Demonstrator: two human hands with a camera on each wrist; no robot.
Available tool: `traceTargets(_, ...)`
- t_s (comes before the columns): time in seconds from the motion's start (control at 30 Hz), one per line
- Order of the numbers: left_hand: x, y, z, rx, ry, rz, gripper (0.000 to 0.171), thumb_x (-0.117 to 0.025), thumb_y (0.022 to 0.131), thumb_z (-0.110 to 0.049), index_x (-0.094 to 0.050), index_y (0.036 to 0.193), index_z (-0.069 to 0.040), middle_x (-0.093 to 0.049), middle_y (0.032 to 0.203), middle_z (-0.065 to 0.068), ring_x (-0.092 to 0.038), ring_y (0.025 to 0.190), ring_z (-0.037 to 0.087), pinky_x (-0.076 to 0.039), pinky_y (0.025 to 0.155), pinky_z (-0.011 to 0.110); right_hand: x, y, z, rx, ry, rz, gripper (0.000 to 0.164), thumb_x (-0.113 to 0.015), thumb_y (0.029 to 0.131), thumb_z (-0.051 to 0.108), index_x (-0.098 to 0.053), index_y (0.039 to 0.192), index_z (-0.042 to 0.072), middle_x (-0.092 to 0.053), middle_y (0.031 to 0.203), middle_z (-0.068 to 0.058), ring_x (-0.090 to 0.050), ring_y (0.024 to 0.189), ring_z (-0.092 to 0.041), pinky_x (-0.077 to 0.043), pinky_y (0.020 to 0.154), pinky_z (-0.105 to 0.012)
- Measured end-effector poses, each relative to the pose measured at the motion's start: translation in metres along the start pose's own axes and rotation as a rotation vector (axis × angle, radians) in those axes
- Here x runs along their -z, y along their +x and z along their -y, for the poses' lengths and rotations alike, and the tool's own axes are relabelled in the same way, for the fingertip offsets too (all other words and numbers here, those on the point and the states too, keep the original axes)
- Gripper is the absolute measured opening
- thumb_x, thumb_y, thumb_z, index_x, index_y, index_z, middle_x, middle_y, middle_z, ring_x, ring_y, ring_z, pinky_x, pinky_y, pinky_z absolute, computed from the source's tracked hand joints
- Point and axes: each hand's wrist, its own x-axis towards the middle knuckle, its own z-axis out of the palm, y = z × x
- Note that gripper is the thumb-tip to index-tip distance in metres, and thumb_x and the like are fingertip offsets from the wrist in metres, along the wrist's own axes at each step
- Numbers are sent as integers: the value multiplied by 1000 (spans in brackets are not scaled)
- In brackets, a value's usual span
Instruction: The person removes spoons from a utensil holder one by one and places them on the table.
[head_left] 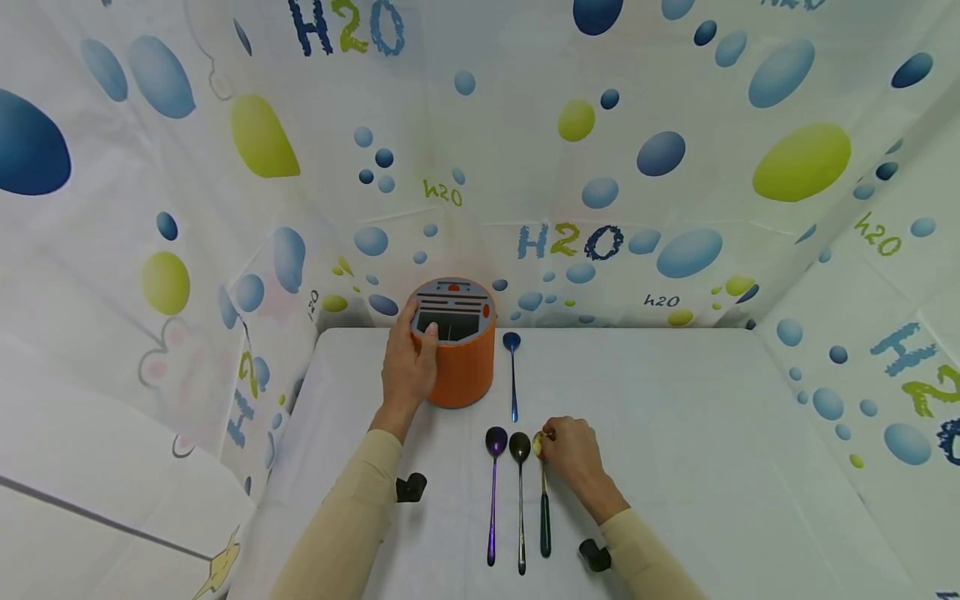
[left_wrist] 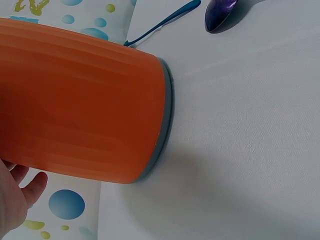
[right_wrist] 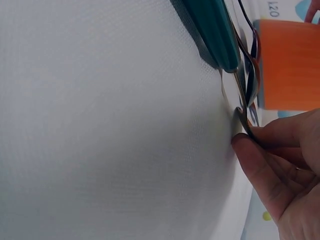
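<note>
My left hand (head_left: 408,367) holds an orange round canister (head_left: 465,375) at its left side, with the thumb over the grey patterned top. The canister's grey base edge (left_wrist: 169,115) is in the left wrist view. In front of me, my right hand (head_left: 573,454) pinches the gold bowl end of a spoon with a green handle (head_left: 545,525). In the right wrist view, thumb and finger (right_wrist: 257,162) meet at the bowl's edge, the green handle pointing away. Left of it lie a dark metallic spoon (head_left: 520,450) and a purple spoon (head_left: 496,442), roughly parallel.
A blue spoon (head_left: 512,342) lies farther back, just right of the canister. The white cloth-covered table (head_left: 675,417) meets a backdrop (head_left: 510,167) printed with blue and green drops behind and at both sides. Dark wrist mounts (head_left: 410,487) stick out from the sleeves.
</note>
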Motion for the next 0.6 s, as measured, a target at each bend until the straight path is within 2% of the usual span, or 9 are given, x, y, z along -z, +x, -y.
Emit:
traceTargets(0.27,-1,1,1,1,-3,6,62,-41,107,-56,-28,164,-36,-45,160,5,-44,146,28,-38,119,60,1,0,-3,-16,2,31,6,-75,87,7,-78,86,2,-76,76,-7,-56,55,-7,-46,47,-20)
traceTargets(0.6,-1,1,1,2,-3,7,62,-42,107,-55,-28,164,-36,-46,160,5,-44,146,28,-38,119,60,1,0,-6,-1,28,25,5,-78,87,8,-80,87,3,-78,82,-8,-65,63,-8,-53,54,-23)
